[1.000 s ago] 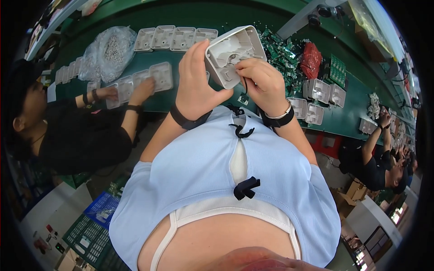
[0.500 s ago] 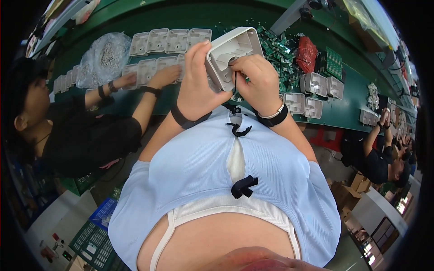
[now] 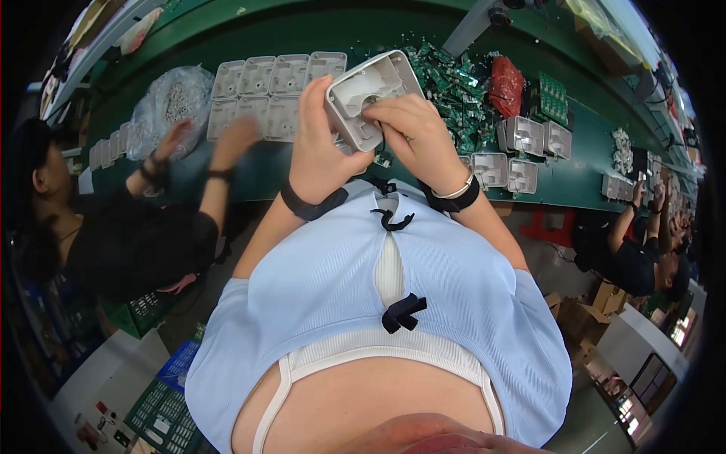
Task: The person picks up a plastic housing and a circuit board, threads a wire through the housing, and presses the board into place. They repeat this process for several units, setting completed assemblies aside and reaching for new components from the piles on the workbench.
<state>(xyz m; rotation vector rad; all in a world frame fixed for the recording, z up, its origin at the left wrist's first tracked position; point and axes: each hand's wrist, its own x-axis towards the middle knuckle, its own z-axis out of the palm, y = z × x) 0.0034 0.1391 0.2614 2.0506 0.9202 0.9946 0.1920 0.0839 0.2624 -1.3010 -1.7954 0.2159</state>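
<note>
My left hand (image 3: 319, 147) grips a light grey plastic housing (image 3: 349, 97) by its left side, thumb at the lower edge. The housing is held tilted above the bench, its open hollow side facing me, with molded walls and a rounded recess inside. My right hand (image 3: 412, 132) reaches into it with thumb and fingers pinched near the recess. A thin black cord (image 3: 380, 138) shows beside those fingertips; most of it is hidden by the hand.
Rows of grey housings (image 3: 257, 76) lie on the green bench, left of a heap of green circuit boards (image 3: 446, 87) and a red bag (image 3: 506, 87). More housings (image 3: 490, 169) sit at right. A co-worker's blurred hand (image 3: 238, 140) moves near a clear bag of small parts (image 3: 178, 102).
Both my hands and the housing have shifted slightly left. The black cord shows less below my right fingers. The co-worker's hands at left have moved left, off the housings they were touching.
</note>
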